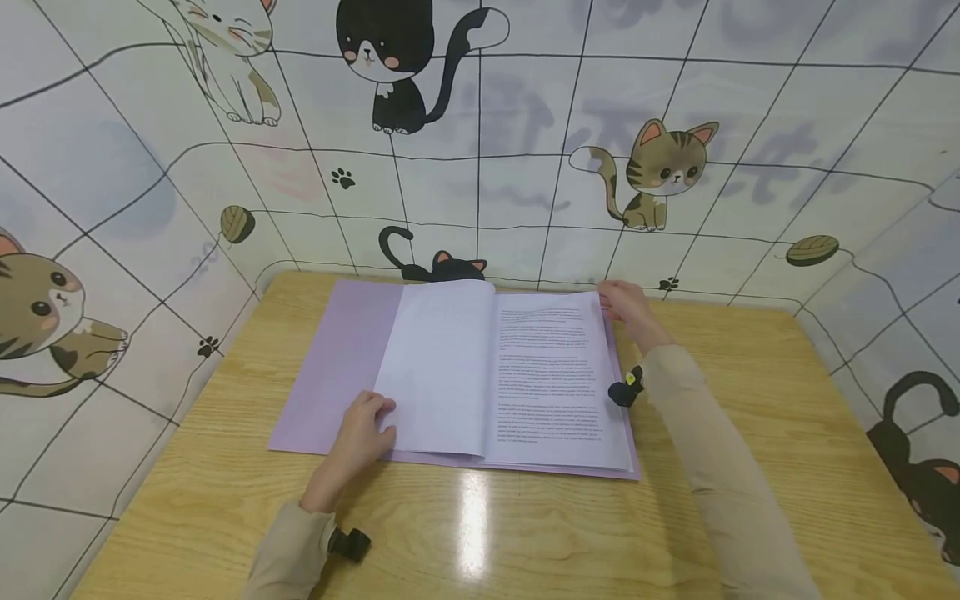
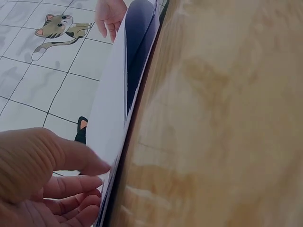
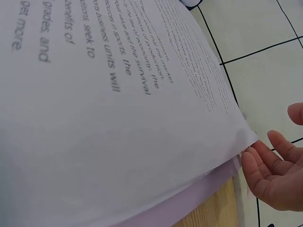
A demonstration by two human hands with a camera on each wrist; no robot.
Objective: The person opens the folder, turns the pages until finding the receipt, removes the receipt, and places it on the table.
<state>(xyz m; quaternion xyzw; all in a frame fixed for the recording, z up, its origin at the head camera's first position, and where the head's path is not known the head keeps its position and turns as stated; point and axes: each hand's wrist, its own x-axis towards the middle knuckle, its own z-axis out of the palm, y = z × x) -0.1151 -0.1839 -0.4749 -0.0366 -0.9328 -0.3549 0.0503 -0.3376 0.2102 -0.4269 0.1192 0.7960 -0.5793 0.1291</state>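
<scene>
A purple folder [image 1: 341, 358] lies spread on the table with white paper sheets in it. Its left sheet [image 1: 438, 367] looks blank; the right page [image 1: 551, 383] carries printed text. My left hand [image 1: 360, 437] rests at the lower left edge of the blank sheet, thumb and fingers apart, as the left wrist view also shows near the pages [image 2: 111, 109]. At the top right corner of the printed page [image 3: 142, 127] is my right hand [image 3: 274, 170]. Its fingertips touch that corner, which is slightly raised, while the thumb stands away from the paper.
The wooden table [image 1: 540, 533] extends in front of the folder and to both sides. A wall covering [image 1: 517, 192] with grid lines and cartoon cats stands behind and beside it. Small black devices sit at the left wrist [image 1: 350, 545] and right wrist [image 1: 626, 389].
</scene>
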